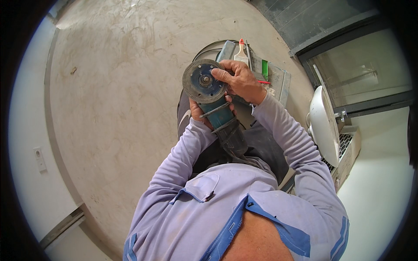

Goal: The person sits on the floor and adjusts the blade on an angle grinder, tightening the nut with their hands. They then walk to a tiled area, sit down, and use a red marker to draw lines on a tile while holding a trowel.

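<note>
A teal and black angle grinder (pixel 220 115) is held over my lap, its disc end pointing away from me. On its head sits a round diamond cutting disc (pixel 194 85) with a dark blue centre, a grey notched rim and a nut in the middle. My left hand (pixel 197 111) is wrapped round the grinder from beneath, just behind the disc, its fingertips showing on the right side. With my right hand (pixel 244 82) I grip the disc's right edge: the thumb lies on its face and the fingers are partly hidden behind it.
Beyond my right hand lie a paintbrush (pixel 241 54) with a red handle, a green piece (pixel 264 69) and a grey tray-like box (pixel 285 82). A white dish-shaped object (pixel 324 124) leans at the right, near a dark-framed glass panel (pixel 359 71). Dusty floor (pixel 113 108) stretches left.
</note>
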